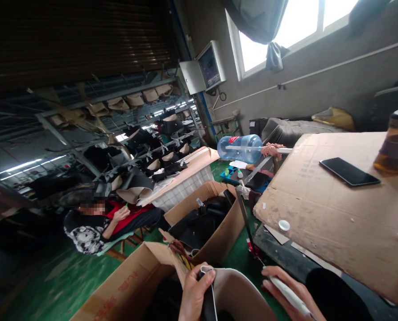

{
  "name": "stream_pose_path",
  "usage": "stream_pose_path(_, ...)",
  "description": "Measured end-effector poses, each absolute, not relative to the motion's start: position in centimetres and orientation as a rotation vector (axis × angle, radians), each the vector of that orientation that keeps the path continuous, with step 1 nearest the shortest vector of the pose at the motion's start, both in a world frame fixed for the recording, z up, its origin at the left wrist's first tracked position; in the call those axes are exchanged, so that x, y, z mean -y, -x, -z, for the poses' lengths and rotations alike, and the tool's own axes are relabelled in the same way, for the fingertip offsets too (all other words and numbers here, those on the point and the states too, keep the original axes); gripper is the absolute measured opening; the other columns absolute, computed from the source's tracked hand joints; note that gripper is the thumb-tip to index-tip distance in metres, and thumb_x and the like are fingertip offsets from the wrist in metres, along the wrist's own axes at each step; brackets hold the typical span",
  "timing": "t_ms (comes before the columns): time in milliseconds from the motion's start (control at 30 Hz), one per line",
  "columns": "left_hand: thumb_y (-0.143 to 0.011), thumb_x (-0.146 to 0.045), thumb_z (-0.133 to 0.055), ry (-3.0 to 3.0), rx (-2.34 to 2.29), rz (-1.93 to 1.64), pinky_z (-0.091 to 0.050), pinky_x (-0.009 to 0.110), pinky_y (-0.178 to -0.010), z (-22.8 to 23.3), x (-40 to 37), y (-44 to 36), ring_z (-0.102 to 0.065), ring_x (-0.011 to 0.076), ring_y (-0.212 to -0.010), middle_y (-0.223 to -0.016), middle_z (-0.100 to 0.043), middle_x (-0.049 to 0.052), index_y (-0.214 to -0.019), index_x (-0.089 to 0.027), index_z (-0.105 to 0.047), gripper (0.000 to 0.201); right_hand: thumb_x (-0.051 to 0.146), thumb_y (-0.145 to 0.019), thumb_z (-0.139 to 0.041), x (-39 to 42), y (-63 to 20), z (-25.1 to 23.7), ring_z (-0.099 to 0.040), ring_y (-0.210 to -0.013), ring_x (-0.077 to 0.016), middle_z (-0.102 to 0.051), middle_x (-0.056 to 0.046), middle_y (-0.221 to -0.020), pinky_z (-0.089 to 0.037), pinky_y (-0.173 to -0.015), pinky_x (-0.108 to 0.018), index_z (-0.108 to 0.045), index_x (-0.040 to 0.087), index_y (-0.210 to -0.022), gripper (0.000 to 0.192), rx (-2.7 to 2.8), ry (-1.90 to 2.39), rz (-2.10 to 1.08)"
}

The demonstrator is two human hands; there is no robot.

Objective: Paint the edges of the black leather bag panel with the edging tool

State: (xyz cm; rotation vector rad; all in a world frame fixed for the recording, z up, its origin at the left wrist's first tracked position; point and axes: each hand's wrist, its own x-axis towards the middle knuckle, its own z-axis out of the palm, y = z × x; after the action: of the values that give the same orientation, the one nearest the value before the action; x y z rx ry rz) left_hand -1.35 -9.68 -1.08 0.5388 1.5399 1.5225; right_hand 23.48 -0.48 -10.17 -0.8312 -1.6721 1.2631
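Note:
My left hand (195,294) is closed on the edge of a curved black piece with an off-white inner side (241,290), thumb on top. It looks like a leather or plastic sheet bent round, and its lower part leaves the picture. To its right, my right hand (297,296) is closed round a slim white-handled tool (286,290). A thin pointed tip sticks out past the fingers; its exact kind is unclear. Just beyond and left of my left hand stands an open cardboard box (128,285) with a dark inside. Behind it, another cardboard box (227,240) holds black pieces.
On the right, a cardboard-topped table (306,196) bears a phone (349,171), a small white cap (283,225) and a jar of amber liquid (396,142). A large water bottle (241,148) lies beyond. A seated co-worker (115,223) is at left, near a rack of black pieces.

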Motion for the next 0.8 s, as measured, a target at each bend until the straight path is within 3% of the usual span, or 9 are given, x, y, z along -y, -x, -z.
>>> stream_pose_path(233,-0.059,-0.048,-0.091,-0.585,-1.601,-1.548,-0.044,0.025,-0.062,1.2,10.6,2.0,-0.050,0.0136,-0.064,-0.068,-0.056,-0.001,-0.070,-0.017,-0.068,0.041,0.056,-0.094,-0.068,0.1,-23.6,11.0,-0.073,-0.075,-0.0214,-0.073,-0.004,-0.086,-0.059,-0.065,-0.016,-0.075,0.022,-0.103,0.036,1.626,0.792,-1.370)
stream_pose_path(533,-0.053,-0.043,-0.095,-0.532,-1.619,-1.577,-0.044,0.022,-0.058,0.5,10.5,1.7,-0.054,0.0114,-0.060,-0.066,-0.062,-0.001,-0.072,-0.014,-0.072,0.042,0.058,-0.092,-0.072,0.8,-24.3,11.6,-0.072,-0.087,-0.0237,-0.074,-0.006,-0.101,-0.058,-0.073,-0.023,-0.072,0.021,-0.111,0.042,1.584,0.926,-1.452)
stream_pose_path(800,-0.054,-0.038,-0.094,-0.505,-1.647,-1.582,-0.045,0.021,-0.055,1.1,10.0,1.6,-0.056,0.0100,-0.056,-0.065,-0.065,-0.002,-0.074,-0.014,-0.072,0.038,0.055,-0.094,-0.073,0.8,-24.6,11.2,-0.073,-0.087,-0.0241,-0.073,-0.007,-0.101,-0.059,-0.074,-0.028,-0.069,0.021,-0.113,0.039,1.557,0.913,-1.507)
